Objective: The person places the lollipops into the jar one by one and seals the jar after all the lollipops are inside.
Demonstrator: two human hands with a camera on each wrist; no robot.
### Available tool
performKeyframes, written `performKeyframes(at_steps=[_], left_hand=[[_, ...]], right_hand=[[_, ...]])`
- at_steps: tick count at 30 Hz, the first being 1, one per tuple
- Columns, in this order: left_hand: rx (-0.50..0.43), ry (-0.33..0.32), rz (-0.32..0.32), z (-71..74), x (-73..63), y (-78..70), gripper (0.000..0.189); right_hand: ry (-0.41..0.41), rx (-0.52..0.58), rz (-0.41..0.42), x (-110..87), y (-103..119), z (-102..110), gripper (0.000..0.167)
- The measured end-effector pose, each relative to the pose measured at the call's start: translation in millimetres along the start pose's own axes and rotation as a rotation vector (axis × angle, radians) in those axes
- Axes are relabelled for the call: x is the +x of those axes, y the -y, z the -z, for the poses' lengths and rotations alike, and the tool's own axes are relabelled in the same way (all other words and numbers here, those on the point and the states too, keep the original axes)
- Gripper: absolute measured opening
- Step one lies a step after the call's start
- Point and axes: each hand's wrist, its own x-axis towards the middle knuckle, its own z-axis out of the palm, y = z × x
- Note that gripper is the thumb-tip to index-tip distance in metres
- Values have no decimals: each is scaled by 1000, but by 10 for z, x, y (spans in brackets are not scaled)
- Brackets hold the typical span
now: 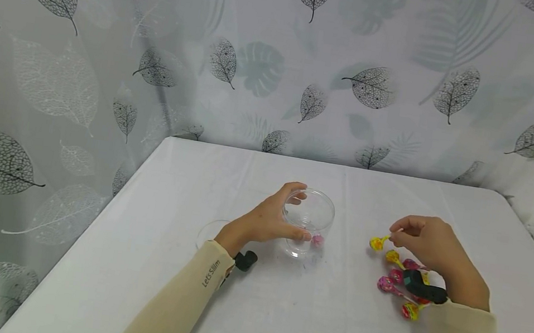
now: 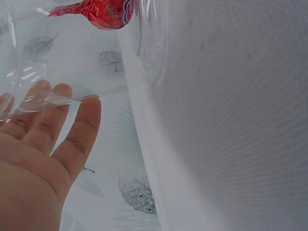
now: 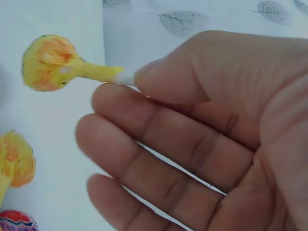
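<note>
Yellow-wrapped round lollipop with a white stick (image 3: 48, 63): held by the stick between thumb and index finger of the right hand (image 1: 431, 244). Tips clamped on the stick's end; other fingers loosely bent, side by side, beneath. Candy head points away from the hand, toward the jar side. From the head view, cannot tell whether it clears the cloth.

Left hand (image 1: 265, 217): thumb across the near side, fingers round the far side of a clear, round plastic jar (image 1: 309, 220); grip firm on the wall, mouth facing up. Inside, low down, one pinkish-red wrapped lollipop (image 2: 108, 13), stick in line with the jar's length.

Just beside and below the right hand: loose cluster of pink, yellow and red wrapped lollipops (image 1: 396, 275), partly hidden by a black wrist-worn camera (image 1: 425, 290); exact count not possible. Well apart from the jar.

Behind the left wrist, a clear circular piece (image 1: 204, 232), partly covered. Cream sleeves (image 1: 178, 301) on both arms, the left with dark lettering. White cloth-covered table (image 1: 297, 322); beyond, a pale leaf-print curtain (image 1: 185, 15).
</note>
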Motion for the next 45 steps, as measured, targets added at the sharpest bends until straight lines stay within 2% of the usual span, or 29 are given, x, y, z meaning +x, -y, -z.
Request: performKeyframes(at_steps=[8,15,35,45], left_hand=[[4,3,-4,-1,-3,0,100],[8,2,0,0,-6,-5,101],[-2,-2,-11,-3,3,29,101],[0,-6,-13,-7,13,47,101]], right_hand=[[-78,-9,76,8,60,-5,18],[-110,29,85,13,96,-13,24],[-218,62,146,-18,198,-22,17],[-244,84,143,-48,259,-18,18]])
